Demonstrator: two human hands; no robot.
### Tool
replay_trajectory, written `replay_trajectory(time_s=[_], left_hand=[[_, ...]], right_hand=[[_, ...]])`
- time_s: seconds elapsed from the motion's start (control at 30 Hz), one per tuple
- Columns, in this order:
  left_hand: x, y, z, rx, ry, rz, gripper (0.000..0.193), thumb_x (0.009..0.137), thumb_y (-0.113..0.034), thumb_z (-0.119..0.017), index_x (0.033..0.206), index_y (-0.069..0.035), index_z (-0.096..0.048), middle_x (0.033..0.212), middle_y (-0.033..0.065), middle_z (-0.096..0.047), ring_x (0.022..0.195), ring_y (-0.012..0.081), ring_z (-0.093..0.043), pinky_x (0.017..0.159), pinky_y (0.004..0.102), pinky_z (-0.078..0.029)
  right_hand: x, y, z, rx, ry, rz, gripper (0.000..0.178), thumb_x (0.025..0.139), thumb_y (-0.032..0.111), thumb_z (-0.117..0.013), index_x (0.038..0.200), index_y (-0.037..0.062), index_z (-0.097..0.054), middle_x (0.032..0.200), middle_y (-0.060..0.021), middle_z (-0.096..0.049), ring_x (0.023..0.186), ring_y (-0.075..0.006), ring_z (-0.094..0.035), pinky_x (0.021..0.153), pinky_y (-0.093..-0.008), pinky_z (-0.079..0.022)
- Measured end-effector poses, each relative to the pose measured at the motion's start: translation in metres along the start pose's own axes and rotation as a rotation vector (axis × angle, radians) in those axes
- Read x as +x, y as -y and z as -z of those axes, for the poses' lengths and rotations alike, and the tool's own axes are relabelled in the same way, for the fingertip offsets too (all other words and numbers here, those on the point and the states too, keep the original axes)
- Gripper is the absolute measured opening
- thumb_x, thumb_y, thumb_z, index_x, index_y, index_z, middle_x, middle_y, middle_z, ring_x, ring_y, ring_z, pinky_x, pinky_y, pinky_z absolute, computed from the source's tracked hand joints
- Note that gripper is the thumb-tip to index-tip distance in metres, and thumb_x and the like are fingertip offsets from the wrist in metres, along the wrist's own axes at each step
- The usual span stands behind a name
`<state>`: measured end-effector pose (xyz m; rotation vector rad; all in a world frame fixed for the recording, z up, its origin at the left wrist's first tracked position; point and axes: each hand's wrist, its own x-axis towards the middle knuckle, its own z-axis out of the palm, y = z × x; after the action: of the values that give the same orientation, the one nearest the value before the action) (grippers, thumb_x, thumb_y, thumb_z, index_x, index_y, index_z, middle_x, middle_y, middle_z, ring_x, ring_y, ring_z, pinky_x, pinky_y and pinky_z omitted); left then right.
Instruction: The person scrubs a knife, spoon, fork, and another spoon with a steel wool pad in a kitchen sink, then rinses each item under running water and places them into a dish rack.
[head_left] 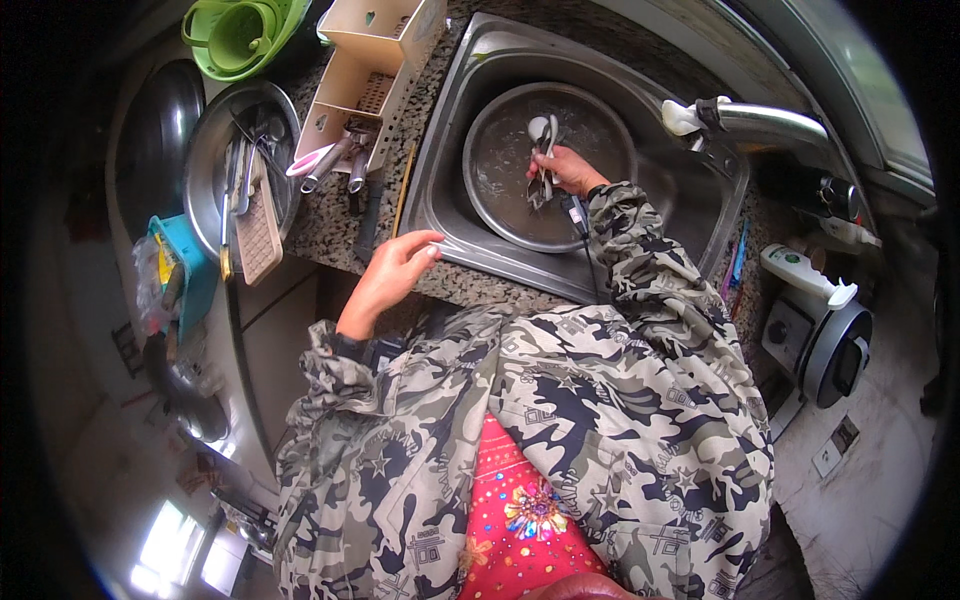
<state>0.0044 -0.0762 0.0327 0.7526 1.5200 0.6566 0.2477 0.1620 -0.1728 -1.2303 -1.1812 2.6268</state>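
Note:
My right hand [574, 170] grips a bunch of spoons [543, 132] over a round metal basin [478, 208]. Murky water with some bubbles stands in the basin, which sits inside the steel sink [450, 130]. Whether the lower ends of the bunch dip into the water, I cannot tell. Off to the left, my left hand [390, 274] hovers by the sink's front left corner, fingers stretched and thumb apart, with nothing in it. A dark cord with a small tag [575, 214] hangs by my right wrist.
Left of the sink stands a cream caddy [352, 92] with metal-handled tools [342, 160] at its near end. Farther left, a steel bowl [207, 150] holds utensils beside green baskets [238, 40]. A faucet [770, 122] reaches over the sink's right; a white bottle [797, 268] lies beyond.

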Motion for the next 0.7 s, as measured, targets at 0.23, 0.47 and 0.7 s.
replay_trajectory(time_s=[0.23,0.47,0.7], left_hand=[[0.05,-0.005,-0.02,0.071,0.047,-0.002,0.028,0.091,-0.016,-0.051,0.114,-0.001,-0.058,0.092,0.0068,-0.065,0.082,0.012,-0.06,0.072,0.0263,-0.048],[0.083,0.003,-0.032,0.129,0.023,-0.038,0.028,0.09,-0.014,-0.052,0.112,0.002,-0.058,0.095,0.0096,-0.066,0.085,0.0145,-0.062,0.077,0.0278,-0.048],[0.144,0.005,-0.038,0.004,-0.193,-0.159,0.032,0.089,-0.018,-0.056,0.113,0.003,-0.058,0.102,0.0091,-0.065,0.094,0.0147,-0.059,0.081,0.028,-0.046]], right_hand=[[0.012,-0.021,0.028,0.653,-0.184,-0.006,0.015,0.095,0.017,-0.047,0.1,0.0031,-0.05,0.1,-0.0132,-0.059,0.1,-0.0321,-0.058,0.086,-0.0579,-0.047],[-0.004,-0.011,0.008,0.81,-0.259,0.051,0.019,0.096,0.016,-0.043,0.1,0.0004,-0.052,0.101,-0.0156,-0.059,0.104,-0.0351,-0.056,0.092,-0.0595,-0.042],[-0.034,0.035,-0.033,0.724,-0.129,0.112,0.019,0.096,0.015,-0.043,0.102,-0.0019,-0.051,0.104,-0.0172,-0.057,0.106,-0.035,-0.055,0.092,-0.0588,-0.045]])
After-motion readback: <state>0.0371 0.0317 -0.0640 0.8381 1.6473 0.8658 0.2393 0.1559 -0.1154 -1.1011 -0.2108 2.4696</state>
